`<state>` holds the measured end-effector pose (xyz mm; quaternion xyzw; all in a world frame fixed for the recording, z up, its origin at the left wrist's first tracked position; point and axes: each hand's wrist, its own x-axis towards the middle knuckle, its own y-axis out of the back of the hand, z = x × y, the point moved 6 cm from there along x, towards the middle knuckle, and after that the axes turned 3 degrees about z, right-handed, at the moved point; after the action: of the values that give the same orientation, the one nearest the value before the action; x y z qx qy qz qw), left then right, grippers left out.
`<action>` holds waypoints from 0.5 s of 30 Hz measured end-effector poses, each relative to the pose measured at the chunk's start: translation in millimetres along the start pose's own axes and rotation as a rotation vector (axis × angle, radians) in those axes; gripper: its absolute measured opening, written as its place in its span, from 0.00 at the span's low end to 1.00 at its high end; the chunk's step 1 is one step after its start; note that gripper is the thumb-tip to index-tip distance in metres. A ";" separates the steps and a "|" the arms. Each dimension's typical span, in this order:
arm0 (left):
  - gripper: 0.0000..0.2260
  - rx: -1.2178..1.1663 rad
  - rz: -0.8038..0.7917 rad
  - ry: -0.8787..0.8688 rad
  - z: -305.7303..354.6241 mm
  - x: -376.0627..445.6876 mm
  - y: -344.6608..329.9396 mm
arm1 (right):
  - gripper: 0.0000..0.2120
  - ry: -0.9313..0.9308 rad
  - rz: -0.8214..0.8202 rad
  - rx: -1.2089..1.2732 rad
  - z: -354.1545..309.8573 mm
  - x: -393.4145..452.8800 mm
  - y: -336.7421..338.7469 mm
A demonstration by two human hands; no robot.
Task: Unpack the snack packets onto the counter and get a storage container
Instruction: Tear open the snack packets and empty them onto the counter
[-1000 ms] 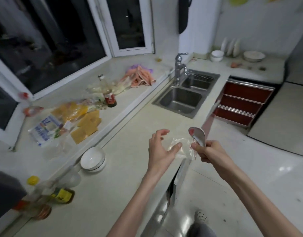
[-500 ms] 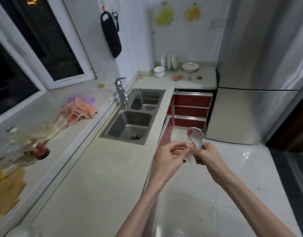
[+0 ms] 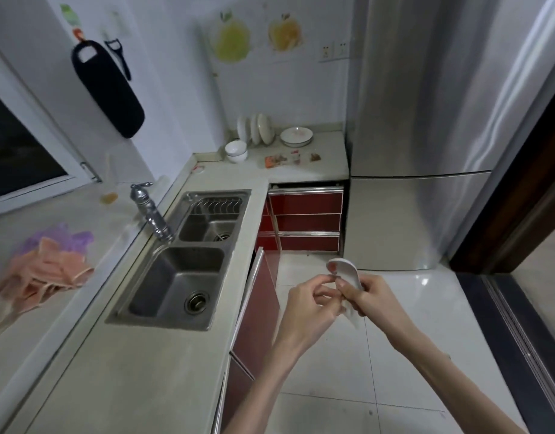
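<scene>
Far left: a soft crumpled heap of pink and purple cloth lies on the pale, matte stone bench under the dark window. A black elongated board hangs on the white wall, a peeler beside it.

Centre: double-bowl stainless steel sink, brushed finish, round drains, chrome tap at its left rim. A glossy red cabinet door stands ajar below the bench edge. Back corner of the bench: stacked white bowls, upright white plates, one shallow white dish, and small snack packets lying flat; print too blurred to read. Two fruit stickers on the wall.

Over the tiled floor: left hand has fingers curled, thumb and forefinger pinching at the thin clear wrapper by the right hand. Right hand grips a smooth white ceramic spoon, bowl upward, with the wrapper hanging below the fist.

Right: tall brushed-steel fridge. No legible writing anywhere.
</scene>
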<state>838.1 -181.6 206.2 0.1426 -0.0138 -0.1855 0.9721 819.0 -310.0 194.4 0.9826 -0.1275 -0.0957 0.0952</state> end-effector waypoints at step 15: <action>0.12 0.243 -0.171 -0.129 -15.9 199.2 43.4 | 0.14 -0.004 0.138 -0.228 -40.5 171.3 -19.2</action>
<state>1040.3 -211.3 198.0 0.2478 -0.0867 -0.2731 0.9255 994.6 -331.3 201.3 0.9541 -0.1832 -0.1049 0.2124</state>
